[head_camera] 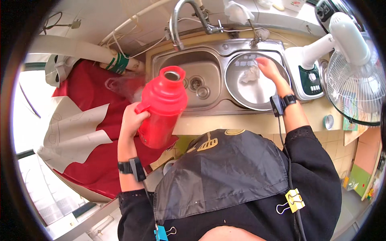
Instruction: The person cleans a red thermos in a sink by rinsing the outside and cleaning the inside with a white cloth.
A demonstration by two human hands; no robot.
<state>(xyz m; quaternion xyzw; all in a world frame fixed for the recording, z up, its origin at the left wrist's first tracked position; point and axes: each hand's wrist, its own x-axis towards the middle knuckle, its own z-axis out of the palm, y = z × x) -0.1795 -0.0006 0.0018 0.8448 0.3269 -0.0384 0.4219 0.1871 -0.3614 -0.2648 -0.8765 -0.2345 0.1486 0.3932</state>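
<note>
My left hand [132,120] grips the side handle of a red thermos flask [162,105], held tilted in front of the left sink bowl. The flask's mouth is uncovered and shows a metal rim. My right hand [268,69] is over a round stainless steel basin [228,87], with nothing seen in its fingers. The basin sits over the right part of the double sink [221,109]. Inside it lies a crumpled whitish cloth [251,74], apparently wet. The left sink bowl [208,72] shows a drain strainer [196,82] and a loose round metal piece [203,92] beside it.
A chrome faucet [174,27] arches over the left bowl. To the right stands a white electric fan [310,81], its wire guard overhanging the counter. A small metallic cup [328,121] lies near the counter's front edge. Red cloth [90,168] and white paper [81,126] cover the left side.
</note>
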